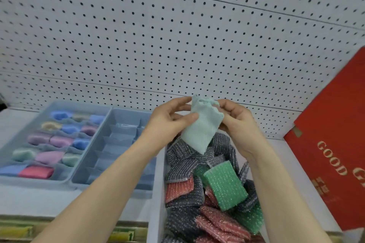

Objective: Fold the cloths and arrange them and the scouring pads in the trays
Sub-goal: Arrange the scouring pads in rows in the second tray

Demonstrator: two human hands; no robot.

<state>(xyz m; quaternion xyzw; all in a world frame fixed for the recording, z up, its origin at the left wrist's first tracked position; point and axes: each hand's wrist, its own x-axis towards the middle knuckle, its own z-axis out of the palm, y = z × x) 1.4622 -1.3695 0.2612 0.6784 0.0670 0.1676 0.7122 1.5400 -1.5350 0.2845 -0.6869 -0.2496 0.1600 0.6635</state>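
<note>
While both our hands grip it, left hand (171, 118) and right hand (236, 118) pinching its top, one mint cloth (201, 126) hangs above the scouring pads (207, 193). Left: filled tray (11, 180), folded cloths (53, 142); beside it, empty tray (126, 112).

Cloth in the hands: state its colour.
Pale mint green cloth, seen in the head view.

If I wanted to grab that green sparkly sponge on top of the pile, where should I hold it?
Pinch the green scouring pad by its two long side edges, coming from above. It lies tilted on top of the heap with its broad face up, so those edges look free.
</note>
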